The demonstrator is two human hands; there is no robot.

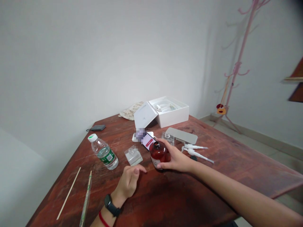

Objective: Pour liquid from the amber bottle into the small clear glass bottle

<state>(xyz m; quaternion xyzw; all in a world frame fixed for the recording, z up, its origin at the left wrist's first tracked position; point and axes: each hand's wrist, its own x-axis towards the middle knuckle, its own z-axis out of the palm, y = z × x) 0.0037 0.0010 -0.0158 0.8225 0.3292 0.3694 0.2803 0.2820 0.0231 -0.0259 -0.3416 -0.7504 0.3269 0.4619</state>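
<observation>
My right hand [176,157] is wrapped round an amber bottle [159,154], its thumb across the pale label. The bottle stands upright on the table with its neck uncapped. Just left of it, my left hand [129,181] rests near the tabletop, loosely curled with one finger stretched towards the bottle; I see nothing in it. A small clear plastic piece on a pale block [133,156] lies beyond the left hand. Behind the bottle is a phone [148,142] with its screen lit. Two white pump heads [196,151] lie to the right of my right hand.
A water bottle [106,156] stands on the left, near two thin sticks, a bare one [68,194] and a wrapped one [86,198]. An open white box [175,118], its tilted lid [145,116] and a flat light-grey slab [182,135] occupy the back. A dark-grey device [98,127] lies at the left edge.
</observation>
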